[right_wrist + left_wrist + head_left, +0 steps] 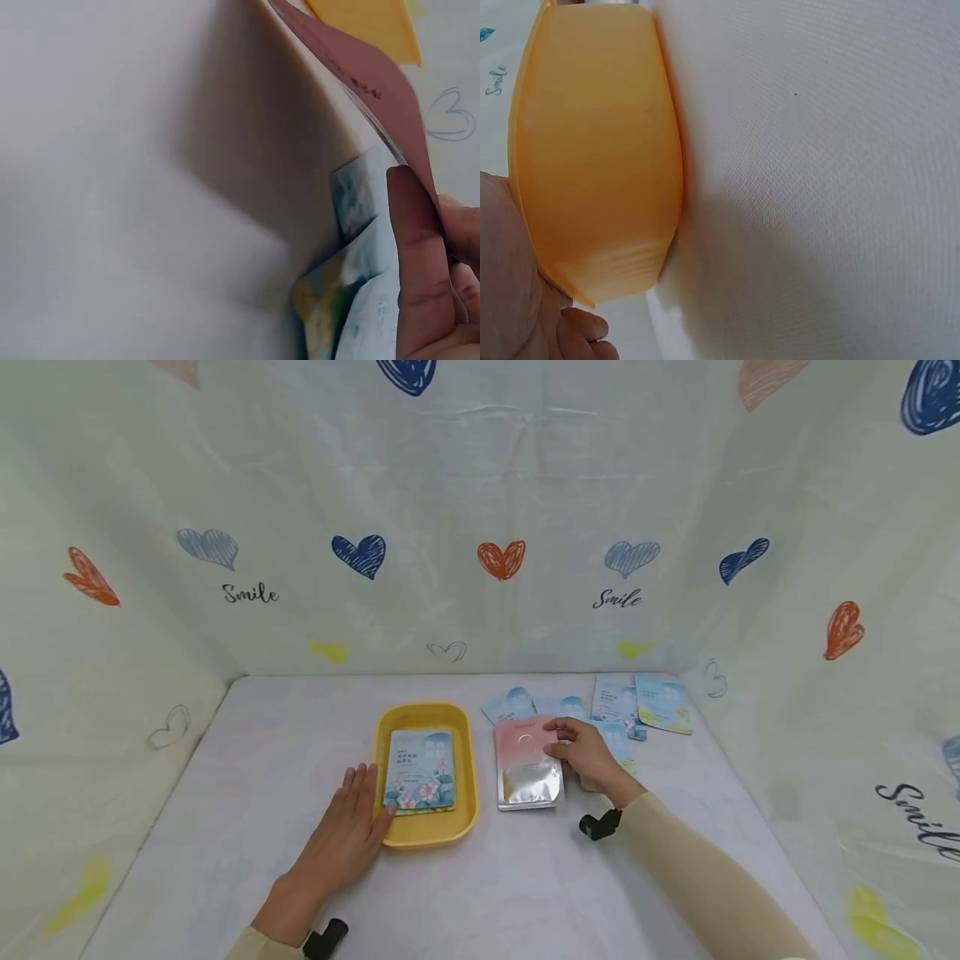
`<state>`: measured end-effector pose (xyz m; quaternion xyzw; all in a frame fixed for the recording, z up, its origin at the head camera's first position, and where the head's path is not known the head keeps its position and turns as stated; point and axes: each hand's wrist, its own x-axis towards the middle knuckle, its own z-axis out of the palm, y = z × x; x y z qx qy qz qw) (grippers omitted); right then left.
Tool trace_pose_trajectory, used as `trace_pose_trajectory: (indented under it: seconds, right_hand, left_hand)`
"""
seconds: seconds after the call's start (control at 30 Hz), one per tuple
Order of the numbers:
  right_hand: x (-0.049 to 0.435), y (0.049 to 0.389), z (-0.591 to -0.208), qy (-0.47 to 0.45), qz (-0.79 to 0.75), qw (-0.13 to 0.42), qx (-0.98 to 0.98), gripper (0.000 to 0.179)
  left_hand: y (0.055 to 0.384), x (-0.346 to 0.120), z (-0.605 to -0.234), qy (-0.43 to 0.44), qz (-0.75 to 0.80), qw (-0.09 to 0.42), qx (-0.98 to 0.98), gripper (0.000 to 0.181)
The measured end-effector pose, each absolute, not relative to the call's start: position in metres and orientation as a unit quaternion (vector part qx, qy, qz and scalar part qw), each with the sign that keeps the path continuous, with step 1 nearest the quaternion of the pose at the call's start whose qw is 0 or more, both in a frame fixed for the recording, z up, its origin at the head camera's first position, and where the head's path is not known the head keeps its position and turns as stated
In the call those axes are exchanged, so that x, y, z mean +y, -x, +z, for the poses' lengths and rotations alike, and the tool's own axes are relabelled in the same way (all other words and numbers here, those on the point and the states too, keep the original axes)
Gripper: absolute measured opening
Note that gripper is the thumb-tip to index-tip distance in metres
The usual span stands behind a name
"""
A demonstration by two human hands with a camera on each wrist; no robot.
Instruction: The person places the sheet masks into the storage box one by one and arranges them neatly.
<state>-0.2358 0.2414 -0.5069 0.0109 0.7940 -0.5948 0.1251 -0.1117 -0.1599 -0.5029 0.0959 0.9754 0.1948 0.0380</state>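
A pink and silver sachet (522,760) is pinched along its right edge by my right hand (590,755). In the right wrist view, the pink sachet (375,94) is raised off the cloth at an angle between thumb and finger. My left hand (337,835) rests with extended fingers against the left side of a yellow tray (427,837), its thumb at the rim. Inside that tray lies a blue sachet (418,768) printed with pink flowers, with the edge of another showing beneath. The left wrist view shows the tray's outer wall (600,150) beside the hand.
Several blue sachets lie loosely behind and right of the pink one, including a yellow-trimmed sachet (663,703) at the back right and another sachet (512,703) farther left. White cloth covers the table (480,902). A heart-patterned curtain (450,485) surrounds the back and sides.
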Motion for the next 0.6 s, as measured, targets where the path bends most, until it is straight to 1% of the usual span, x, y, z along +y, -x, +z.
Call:
trace_pose_trajectory:
  seconds: [0.43,0.6]
  right_hand:
    - [0.236,0.242,-0.474,-0.012,-0.602,0.086,0.794,0.041]
    - [0.224,0.247,-0.462,-0.026,-0.609,0.072,0.789,0.04]
  left_hand:
    - [0.114,-0.16,-0.502,-0.116,0.165,0.012,0.979,0.079]
    - [0.115,-0.163,-0.5,-0.124,0.169,0.017,0.978,0.08]
